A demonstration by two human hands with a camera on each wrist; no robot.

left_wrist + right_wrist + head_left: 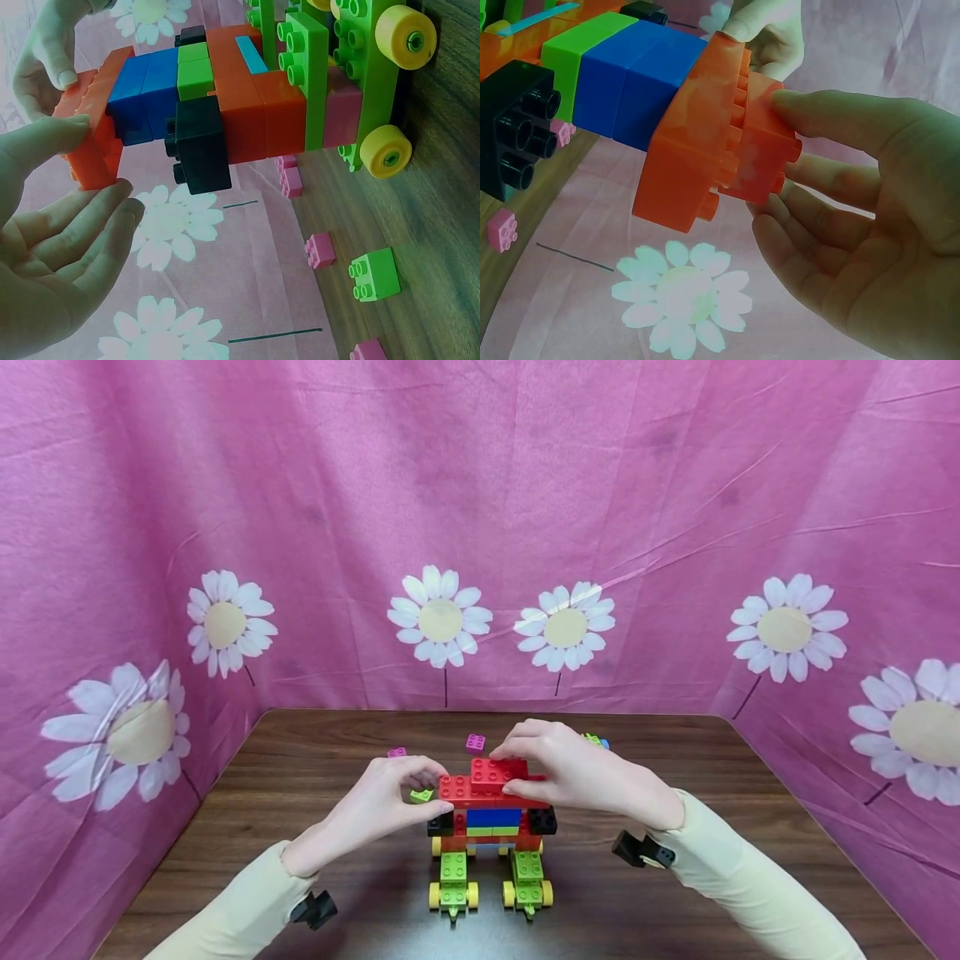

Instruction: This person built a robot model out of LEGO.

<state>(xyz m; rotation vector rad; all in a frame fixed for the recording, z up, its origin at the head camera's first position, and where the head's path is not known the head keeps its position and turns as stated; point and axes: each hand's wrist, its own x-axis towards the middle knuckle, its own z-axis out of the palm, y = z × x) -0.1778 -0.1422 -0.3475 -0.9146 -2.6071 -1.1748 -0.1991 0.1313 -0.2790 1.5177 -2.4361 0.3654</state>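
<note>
A figure of toy building bricks stands on two green wheeled bases (453, 870) with yellow wheels (406, 37). Above them come red bricks, black bricks (202, 146) at the sides, a lime layer and blue bricks (649, 82). A wide red row (679, 169) crosses the top. My left hand (386, 793) grips that row's left end, thumb in front and fingers at its end and behind. With my right hand (566, 768) I pinch a red brick (761, 142) between thumb and fingers; it sits over the row's studs, slightly tilted against them in the right wrist view.
Behind the figure lie loose pink bricks, one (476, 743) near the middle and another (397, 752) to its left. A lime brick (375, 274) lies left of the figure. More lime and blue pieces (595, 740) show beyond my right hand. Pink flowered cloth (480, 485) surrounds the wooden table (300, 743).
</note>
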